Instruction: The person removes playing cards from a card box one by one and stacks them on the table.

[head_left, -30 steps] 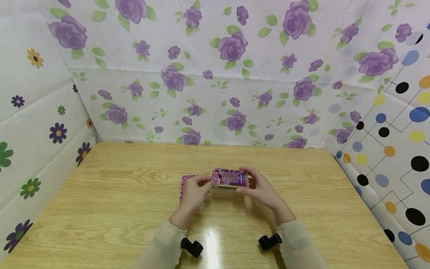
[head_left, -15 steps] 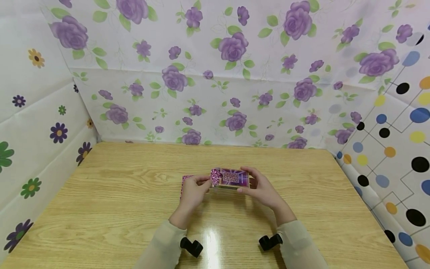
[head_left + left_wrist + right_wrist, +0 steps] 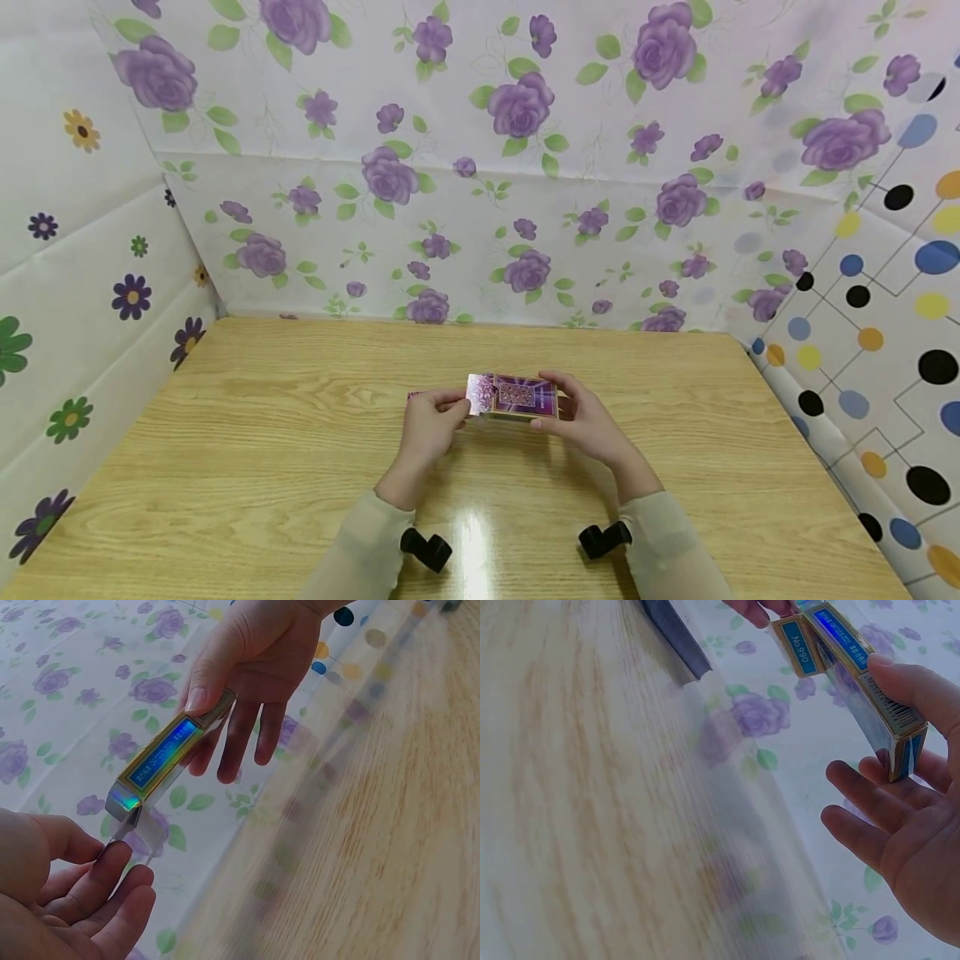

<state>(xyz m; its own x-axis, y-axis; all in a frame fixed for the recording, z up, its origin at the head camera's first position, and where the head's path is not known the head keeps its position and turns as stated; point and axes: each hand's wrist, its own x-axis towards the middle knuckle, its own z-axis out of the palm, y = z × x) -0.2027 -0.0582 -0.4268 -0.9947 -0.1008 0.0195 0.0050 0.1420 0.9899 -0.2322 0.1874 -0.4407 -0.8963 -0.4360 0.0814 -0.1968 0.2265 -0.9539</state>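
Observation:
My right hand (image 3: 588,425) holds a purple playing card box (image 3: 527,395) above the table, thumb on one narrow side and fingers on the other. A shiny pink patterned playing card (image 3: 478,392) sticks out of the box's left end. My left hand (image 3: 429,427) pinches that card's outer edge between thumb and forefinger. In the right wrist view, a flap marked No.990 (image 3: 801,646) hangs open at the box's end. Behind my left hand, a pink patterned card or stack (image 3: 414,395) lies on the table, mostly hidden.
The wooden table (image 3: 300,483) extends around both hands. A flowered cloth (image 3: 465,208) rises behind its far edge, with a daisy-print cloth (image 3: 82,350) at left and a dotted cloth (image 3: 885,333) at right. Black camera mounts (image 3: 426,550) sit at both wrists.
My left hand has moved slightly left, and more of the pink card shows outside the box. Less of the card on the table is visible. The right hand has barely shifted.

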